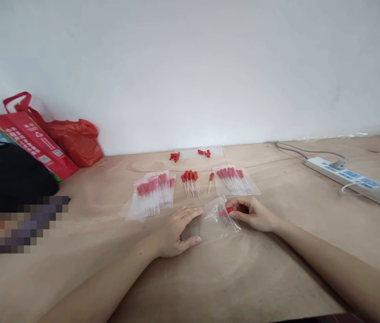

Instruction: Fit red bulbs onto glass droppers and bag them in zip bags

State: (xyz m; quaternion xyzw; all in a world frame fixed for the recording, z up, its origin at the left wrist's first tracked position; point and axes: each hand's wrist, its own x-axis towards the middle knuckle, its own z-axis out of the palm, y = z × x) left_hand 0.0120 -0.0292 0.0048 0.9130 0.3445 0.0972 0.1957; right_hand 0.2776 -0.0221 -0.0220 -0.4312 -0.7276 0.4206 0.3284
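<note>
My right hand point(248, 214) is closed on the red rubber bulb of a dropper point(225, 211), at the mouth of a clear zip bag point(213, 224). How far the dropper's glass reaches into the bag is hard to see through the film. On the bag's left side, my left hand point(181, 231) lies open with fingers and thumb spread, its tips near or touching the edge. Just beyond my hands lie several loose droppers point(190, 181) in a row, with a single dropper point(210, 184) to their right.
Filled bags of droppers lie left point(147, 195) and right point(235, 179). Farther back are loose red bulbs point(174, 157) and a flat clear bag point(215, 152). A power strip point(344, 175) with cables is at right. Red bags point(75, 139) and a black bag point(15, 179) stand at left.
</note>
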